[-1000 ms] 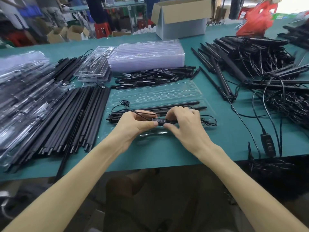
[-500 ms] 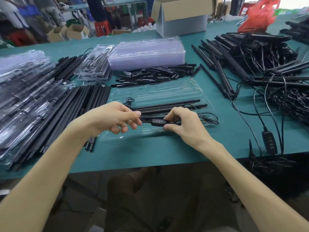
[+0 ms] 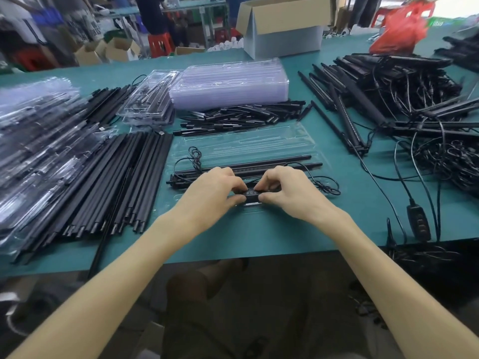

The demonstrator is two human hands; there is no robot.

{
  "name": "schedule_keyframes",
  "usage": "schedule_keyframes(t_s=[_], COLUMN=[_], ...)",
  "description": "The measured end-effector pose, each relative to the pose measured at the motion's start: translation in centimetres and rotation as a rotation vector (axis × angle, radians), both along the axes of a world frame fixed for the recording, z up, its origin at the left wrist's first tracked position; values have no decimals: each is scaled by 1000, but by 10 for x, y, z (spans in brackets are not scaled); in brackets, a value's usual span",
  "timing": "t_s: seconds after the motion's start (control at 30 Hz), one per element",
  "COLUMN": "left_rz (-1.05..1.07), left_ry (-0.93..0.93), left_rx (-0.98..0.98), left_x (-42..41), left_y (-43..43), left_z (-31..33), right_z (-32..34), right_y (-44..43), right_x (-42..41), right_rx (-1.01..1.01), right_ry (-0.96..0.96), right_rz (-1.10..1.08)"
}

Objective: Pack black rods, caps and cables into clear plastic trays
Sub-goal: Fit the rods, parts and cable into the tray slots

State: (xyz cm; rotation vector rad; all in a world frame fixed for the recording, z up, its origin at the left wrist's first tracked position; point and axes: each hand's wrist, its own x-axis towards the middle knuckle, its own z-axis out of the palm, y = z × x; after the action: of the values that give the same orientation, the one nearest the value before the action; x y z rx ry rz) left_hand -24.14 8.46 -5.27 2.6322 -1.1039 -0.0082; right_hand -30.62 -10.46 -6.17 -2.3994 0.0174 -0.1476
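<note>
Controller (image 3: 251,194), a small black button box on a thin cable, sits at the near edge of the clear tray (image 3: 246,146), pinched from both ends. The left hand (image 3: 215,189) curls thumb and fingers round its left end, and the right hand (image 3: 287,189) does the same on the right. Just behind it two black rods (image 3: 272,161) lie lengthwise in the tray, with cable loops (image 3: 195,154) bunched at their left end and more slack lying off to the right. That slack is the likely trouble: pressed down, the box could trap wire beneath itself or sit crooked in its pocket, and the right-hand loop, which seems to cross the tray's rim, may snag. Fingers cover the pocket, so whether the box is seated cannot be told, and the tray's near rim barely shows against the green table (image 3: 259,237). Farther out lie a heap of short black pieces (image 3: 241,116), stacked empty trays (image 3: 230,84) and, to the left, a bundle of long rods (image 3: 116,177).
</note>
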Motion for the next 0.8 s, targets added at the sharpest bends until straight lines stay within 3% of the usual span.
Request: schedule_keyframes(t_s=[0.33, 0.6, 0.8], left_rz=[114, 42, 69], left_ry=[130, 178, 259], left_rx=[31, 105, 37], left_x=[7, 15, 22], left_y=[-17, -19, -18], left_z=[5, 11, 11], right_z=[7, 4, 3], right_y=[-1, 6, 4], right_x=[6, 12, 12], right_rx=[-11, -31, -16], right_ry=[93, 110, 113], right_rz=[13, -3, -6])
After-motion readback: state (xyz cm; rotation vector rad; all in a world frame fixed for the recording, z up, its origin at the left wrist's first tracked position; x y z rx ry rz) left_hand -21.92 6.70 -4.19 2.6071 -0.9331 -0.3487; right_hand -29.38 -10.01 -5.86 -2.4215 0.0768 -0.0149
